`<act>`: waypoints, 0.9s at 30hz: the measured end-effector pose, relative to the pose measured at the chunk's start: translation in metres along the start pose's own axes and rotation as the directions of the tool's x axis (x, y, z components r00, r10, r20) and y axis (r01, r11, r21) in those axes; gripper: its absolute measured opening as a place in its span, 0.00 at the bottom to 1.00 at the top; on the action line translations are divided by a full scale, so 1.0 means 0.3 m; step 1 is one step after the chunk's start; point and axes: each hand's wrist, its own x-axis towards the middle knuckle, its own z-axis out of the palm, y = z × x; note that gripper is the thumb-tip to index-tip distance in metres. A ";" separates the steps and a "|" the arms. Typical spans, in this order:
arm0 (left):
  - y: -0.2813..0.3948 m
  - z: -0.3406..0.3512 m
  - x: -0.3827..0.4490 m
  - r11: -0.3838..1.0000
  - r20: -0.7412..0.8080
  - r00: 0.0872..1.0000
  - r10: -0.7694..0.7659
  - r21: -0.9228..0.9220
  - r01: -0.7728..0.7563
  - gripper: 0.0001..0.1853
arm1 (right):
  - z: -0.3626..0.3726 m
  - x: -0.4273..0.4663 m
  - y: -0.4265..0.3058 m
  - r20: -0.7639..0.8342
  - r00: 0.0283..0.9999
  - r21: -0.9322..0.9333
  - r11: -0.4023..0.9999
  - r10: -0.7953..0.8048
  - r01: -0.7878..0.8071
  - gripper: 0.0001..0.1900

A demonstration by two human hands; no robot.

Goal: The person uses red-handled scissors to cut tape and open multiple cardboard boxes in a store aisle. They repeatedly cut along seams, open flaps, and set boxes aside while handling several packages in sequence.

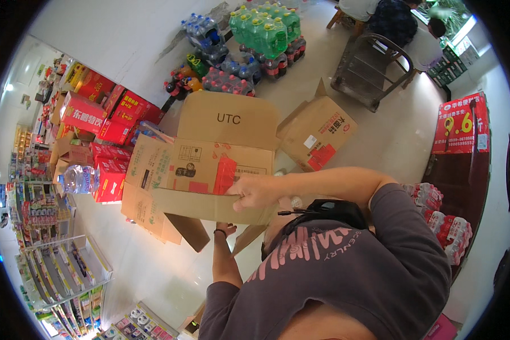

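A large open cardboard box (195,168) stands in front of me, with its far flap (227,131) raised and marked with letters. My right hand (257,190) is closed over the upper edge of the near panel (195,205), thumb outside and fingers inside. Red tape (225,174) runs on the cardboard beside those fingers. Below the same panel is my left hand (227,229), a dark band at its wrist. The panel partly hides its fingers, so I cannot tell whether they grip the cardboard. Loose flaps (189,231) hang under the panel.
Another carton (321,131) lies beyond the box, near a flat trolley (365,63) and seated people (393,25). Packs of bottled drinks (265,32) line the wall. Red cartons (110,170) and a large water bottle (78,179) stand left, before shop shelves (59,263).
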 end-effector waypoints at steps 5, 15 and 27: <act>0.114 0.063 -0.013 0.996 -0.193 0.980 -0.045 -0.087 0.028 0.15 | -0.020 -0.051 -0.055 -0.034 0.999 -0.021 0.999 -0.025 0.024 0.16; 0.023 -0.328 -0.286 0.485 -0.222 0.903 0.368 -0.783 -0.390 0.18 | -0.209 -0.197 0.196 -0.154 0.986 -0.826 0.556 -0.057 -0.097 0.18; -0.071 -0.558 -0.911 -0.004 -0.771 0.607 0.191 -0.619 -0.785 0.23 | 0.060 -0.057 0.511 0.093 0.992 -0.772 0.623 -0.084 0.125 0.21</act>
